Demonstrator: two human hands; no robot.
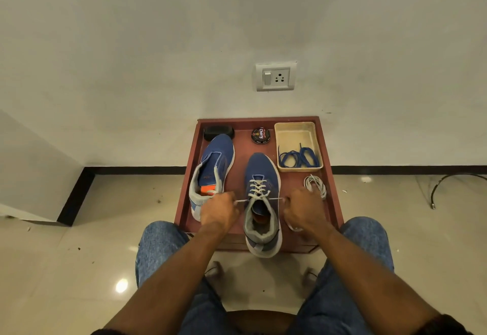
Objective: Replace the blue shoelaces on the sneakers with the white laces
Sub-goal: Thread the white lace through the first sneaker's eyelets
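White lace (pixel 257 186): threaded through right sneaker (pixel 262 203), near centre of worktop (pixel 242 147); ends drawn taut sideways, one pinched in left hand (pixel 219 209), one in right hand (pixel 303 209). Left sneaker (pixel 210 166): unlaced. Blue laces (pixel 299 158): in beige tray (pixel 297 134), far right. Coiled white lace (pixel 315 183): beside right hand. Polish tin (pixel 261 135): far edge.
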